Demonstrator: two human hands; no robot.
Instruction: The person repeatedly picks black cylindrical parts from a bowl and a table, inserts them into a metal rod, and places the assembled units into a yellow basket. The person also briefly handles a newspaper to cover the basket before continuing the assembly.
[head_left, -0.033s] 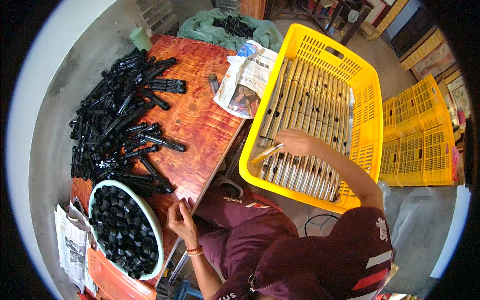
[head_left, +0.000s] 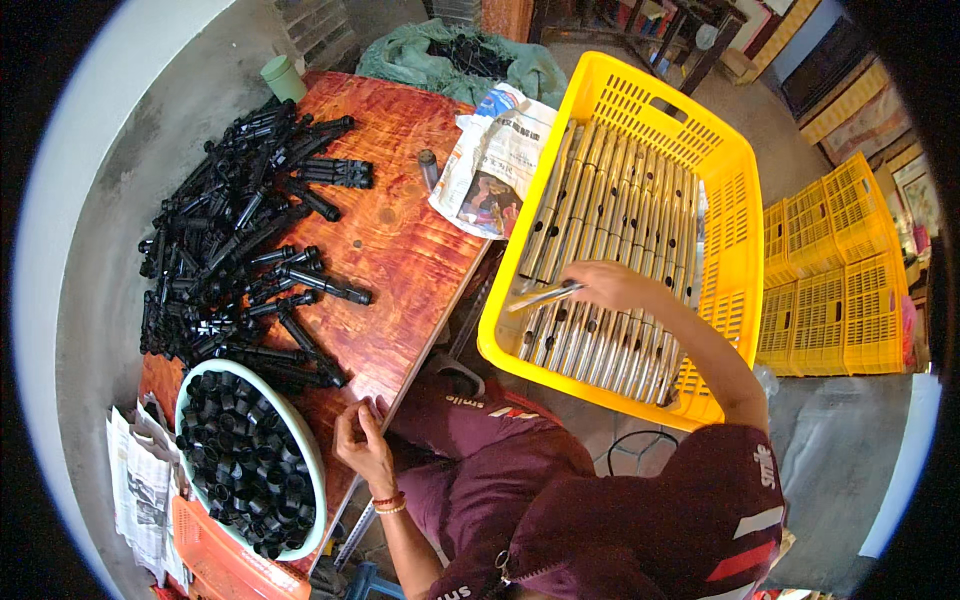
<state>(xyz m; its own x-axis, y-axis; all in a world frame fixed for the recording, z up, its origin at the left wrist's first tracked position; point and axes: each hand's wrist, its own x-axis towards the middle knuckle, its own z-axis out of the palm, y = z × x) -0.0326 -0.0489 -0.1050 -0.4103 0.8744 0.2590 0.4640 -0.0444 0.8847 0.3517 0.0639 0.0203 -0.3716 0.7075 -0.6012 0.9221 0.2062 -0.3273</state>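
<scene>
My right hand (head_left: 611, 285) is over the yellow plastic crate (head_left: 742, 235), its fingers closed round one end of a shiny metal tube (head_left: 541, 297). Below it, rows of similar silver metal tubes (head_left: 610, 215) with dark spots lie side by side in the crate. My left hand (head_left: 364, 445) rests at the near edge of the reddish wooden table (head_left: 410, 265), with its fingers curled. Whether anything is in those fingers I cannot make out. Nearest to it is a pale round basin (head_left: 318, 480) full of short black rings (head_left: 245, 450).
A heap of black cylindrical parts (head_left: 240, 220) covers the table's left side. Newspaper (head_left: 495, 165) lies between table and crate, near a small upright cylinder (head_left: 429, 170). A green cup (head_left: 283, 78) stands at the back. Stacked yellow crates (head_left: 835, 265) are at right, an orange basket (head_left: 225, 560) lower left.
My right hand has shifted slightly to the right with the metal tube, which now lies flatter. The left hand stays where it was.
</scene>
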